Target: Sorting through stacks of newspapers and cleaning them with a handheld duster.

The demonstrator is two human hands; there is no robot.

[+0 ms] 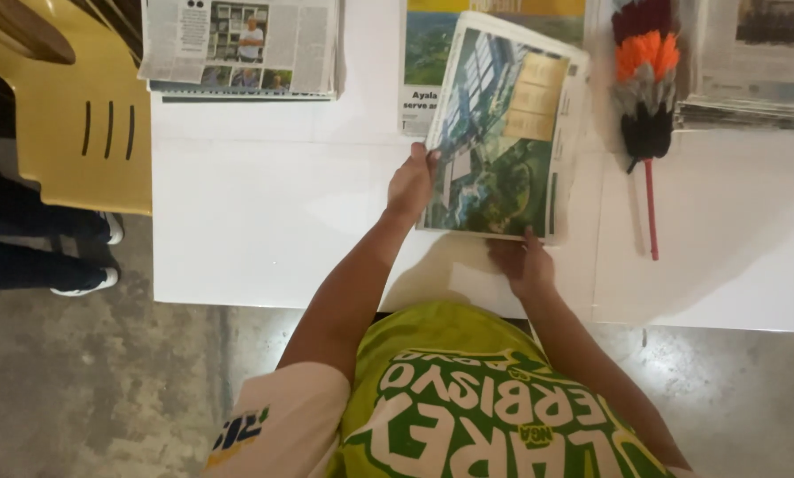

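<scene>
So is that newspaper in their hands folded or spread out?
Folded: the newspaper is a compact stack, left hand on its edge, right hand at its bottom.

Bright overhead light, soft slight blur

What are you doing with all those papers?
A person stands at a white table and holds a folded newspaper with both hands. The left hand grips its left edge and the right hand holds its bottom edge. More newspapers lie in a stack at the top left and in another pile at the top right. A feather duster lies beside the held paper. A yellow chair stands left of the table.
</scene>
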